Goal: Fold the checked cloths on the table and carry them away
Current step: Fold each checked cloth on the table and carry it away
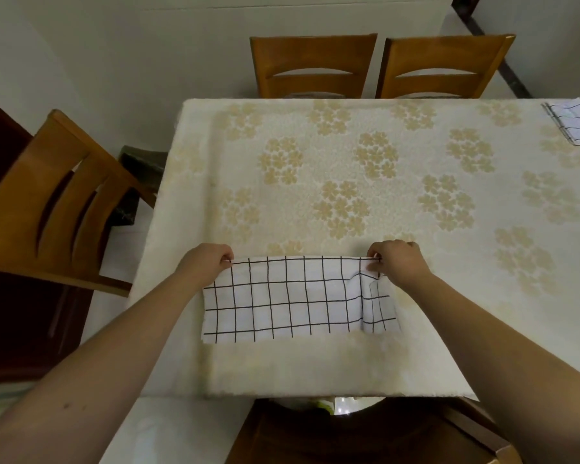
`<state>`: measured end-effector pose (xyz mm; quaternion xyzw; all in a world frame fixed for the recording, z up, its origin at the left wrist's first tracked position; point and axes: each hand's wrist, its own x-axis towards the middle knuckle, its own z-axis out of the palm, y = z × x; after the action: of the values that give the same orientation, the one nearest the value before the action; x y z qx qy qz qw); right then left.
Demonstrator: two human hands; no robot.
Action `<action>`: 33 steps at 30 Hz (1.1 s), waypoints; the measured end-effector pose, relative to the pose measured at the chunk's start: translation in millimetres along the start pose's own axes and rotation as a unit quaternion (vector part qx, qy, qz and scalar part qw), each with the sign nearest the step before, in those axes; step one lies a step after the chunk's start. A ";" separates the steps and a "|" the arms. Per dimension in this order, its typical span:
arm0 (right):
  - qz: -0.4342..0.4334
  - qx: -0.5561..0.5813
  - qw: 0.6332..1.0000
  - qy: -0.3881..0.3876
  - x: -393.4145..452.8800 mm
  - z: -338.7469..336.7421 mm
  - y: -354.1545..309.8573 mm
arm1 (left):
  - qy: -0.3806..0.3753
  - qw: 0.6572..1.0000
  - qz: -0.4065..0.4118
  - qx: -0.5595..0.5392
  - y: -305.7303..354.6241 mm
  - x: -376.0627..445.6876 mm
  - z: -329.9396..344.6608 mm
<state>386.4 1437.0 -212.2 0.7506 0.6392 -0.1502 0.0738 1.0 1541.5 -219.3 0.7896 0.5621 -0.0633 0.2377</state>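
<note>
My left hand and right hand each pinched a far corner of the checked cloth at lower centre, keeping its edge taut for a straight fold. Another folded cloth lay at the table's upper right.

**Checked cloth pinched at both far corners**

Seen from above: a checked cloth lying near the front edge of a table under a cream flowered cover. Left hand pinching the far left corner, right hand pinching the far right corner, with a fold bunched below it. A folded pile of checked cloths at the far right edge. Two wooden chairs behind, a third chair at left.
</note>
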 end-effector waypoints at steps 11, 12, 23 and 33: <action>-0.013 0.219 0.966 -0.139 45.3 0.9 30.8 | -0.017 1.000 0.003 -0.004 -29.8 40.5 20.1; -0.010 0.231 0.964 -0.128 47.2 0.5 31.7 | -0.015 1.000 0.003 -0.012 -31.9 43.1 21.4; 0.109 0.212 0.971 -0.030 55.5 29.0 41.8 | 0.038 0.990 -0.064 -0.117 -44.3 48.8 27.8; 0.111 0.161 0.974 0.114 36.8 51.0 32.0 | 0.101 0.966 -0.117 -0.208 -44.6 41.8 28.2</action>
<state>416.2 1450.6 -274.8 0.8311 0.5235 -0.1556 -0.1048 -20.1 1576.1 -273.0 0.6539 0.6721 0.1077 0.3302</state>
